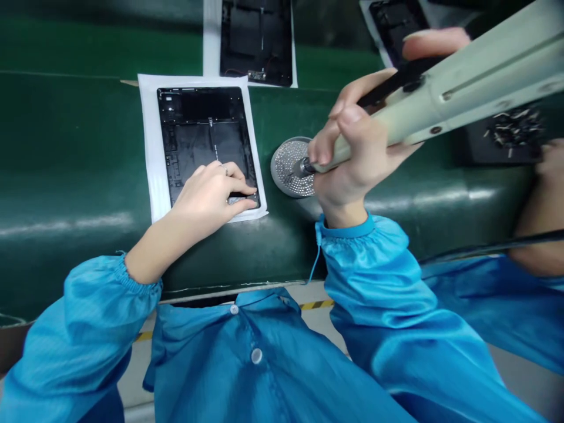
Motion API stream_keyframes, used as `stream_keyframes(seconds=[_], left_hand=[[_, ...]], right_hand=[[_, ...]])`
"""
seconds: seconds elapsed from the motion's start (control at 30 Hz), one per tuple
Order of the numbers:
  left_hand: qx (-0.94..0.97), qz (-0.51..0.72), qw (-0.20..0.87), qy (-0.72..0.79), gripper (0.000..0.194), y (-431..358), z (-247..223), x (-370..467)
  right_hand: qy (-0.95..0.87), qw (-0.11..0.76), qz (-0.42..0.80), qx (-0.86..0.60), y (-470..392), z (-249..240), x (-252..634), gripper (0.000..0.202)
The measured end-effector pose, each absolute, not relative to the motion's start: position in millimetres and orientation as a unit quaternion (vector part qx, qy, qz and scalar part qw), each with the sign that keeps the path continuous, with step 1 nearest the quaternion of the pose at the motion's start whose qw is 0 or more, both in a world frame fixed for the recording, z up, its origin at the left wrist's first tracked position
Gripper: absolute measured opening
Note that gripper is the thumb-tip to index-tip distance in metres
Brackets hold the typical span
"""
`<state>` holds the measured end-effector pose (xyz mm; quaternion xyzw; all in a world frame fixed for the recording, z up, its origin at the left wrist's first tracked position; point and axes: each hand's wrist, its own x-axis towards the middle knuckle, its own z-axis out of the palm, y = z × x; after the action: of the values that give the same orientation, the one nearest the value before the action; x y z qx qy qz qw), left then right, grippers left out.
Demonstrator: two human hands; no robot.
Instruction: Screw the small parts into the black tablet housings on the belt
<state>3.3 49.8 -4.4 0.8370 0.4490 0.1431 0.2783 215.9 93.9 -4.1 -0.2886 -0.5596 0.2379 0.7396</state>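
My right hand is wrapped round a pale electric screwdriver, which slants down to the left. Its metal tip is over a round screw tray dotted with rows of small bright spots; whether a screw sits on the tip is too small to tell. Left of the tray lies an open black tablet housing, inner side up, on a white foam sheet. At the housing's near right corner rests my left hand, thumb and forefinger brought together at a small part I cannot make out.
Another open housing lies on white foam behind the first, and a third is at the far right. On the green bench, to the right, a dark tray holds many small parts beside a co-worker's arm.
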Motion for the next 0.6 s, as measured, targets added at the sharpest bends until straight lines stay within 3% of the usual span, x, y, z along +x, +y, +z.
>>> stream_keyframes(seconds=[0.37, 0.6], left_hand=[[0.863, 0.156, 0.235, 0.419, 0.022, 51.0, -10.6, -8.6], [0.866, 0.161, 0.229, 0.414, 0.022, 51.6, -12.0, -8.6]], right_hand=[[-0.574, 0.746, 0.249, -0.227, 114.2, -17.3, 228.5, 0.039], [-0.573, 0.737, 0.215, -0.286, 117.1, -18.7, 232.0, 0.055]])
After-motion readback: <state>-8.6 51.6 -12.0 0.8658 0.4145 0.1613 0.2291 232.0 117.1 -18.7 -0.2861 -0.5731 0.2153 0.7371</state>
